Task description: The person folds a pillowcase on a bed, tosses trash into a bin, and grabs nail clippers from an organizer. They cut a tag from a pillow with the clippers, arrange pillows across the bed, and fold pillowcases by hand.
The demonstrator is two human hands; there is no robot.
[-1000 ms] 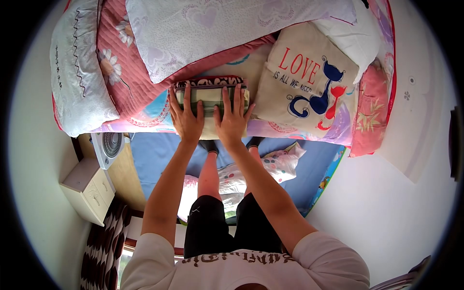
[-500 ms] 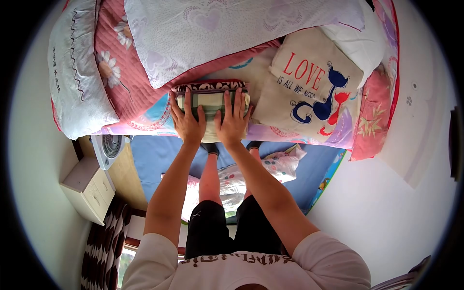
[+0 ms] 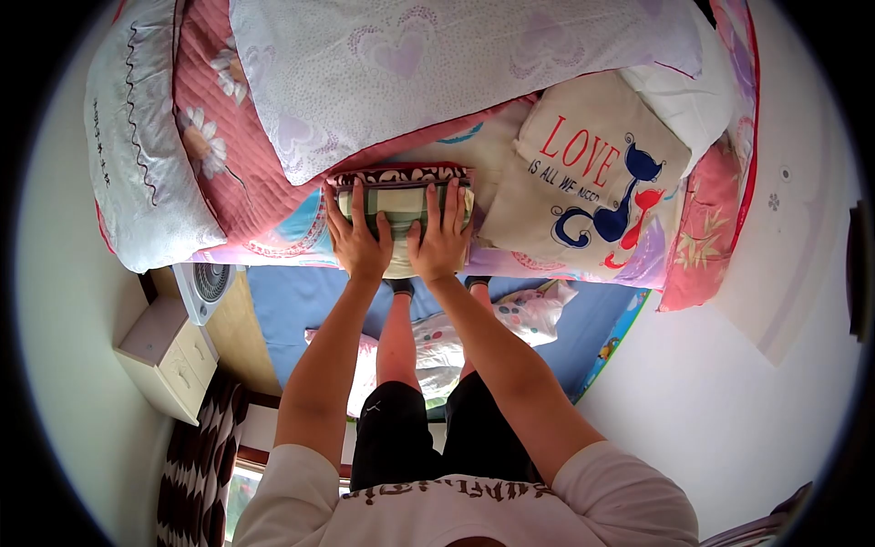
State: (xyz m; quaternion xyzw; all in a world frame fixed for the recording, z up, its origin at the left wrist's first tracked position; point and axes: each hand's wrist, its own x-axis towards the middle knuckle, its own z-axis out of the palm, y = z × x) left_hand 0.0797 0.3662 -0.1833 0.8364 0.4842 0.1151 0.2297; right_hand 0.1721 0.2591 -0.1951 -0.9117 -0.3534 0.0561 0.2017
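Note:
A neatly folded bundle of cloth, green-and-cream checked on top with a dark red-and-white patterned layer along its far edge, lies at the near edge of the bed. My left hand rests on the bundle's left side, fingers stretched out and spread. On its right side lies my right hand, also with spread, extended fingers. Both thumbs point inward over the checked cloth, a short gap apart. To the right of the bundle is a beige pillow printed with "LOVE" and two cats.
A white heart-patterned pillow and a pink quilted cover lie farther back. A white pillow is at left. Below the bed are a blue mat, a pillow, a fan and a small cabinet.
The bed and bundle appear slightly lower in view. My hands stay on the bundle with little change in their placement.

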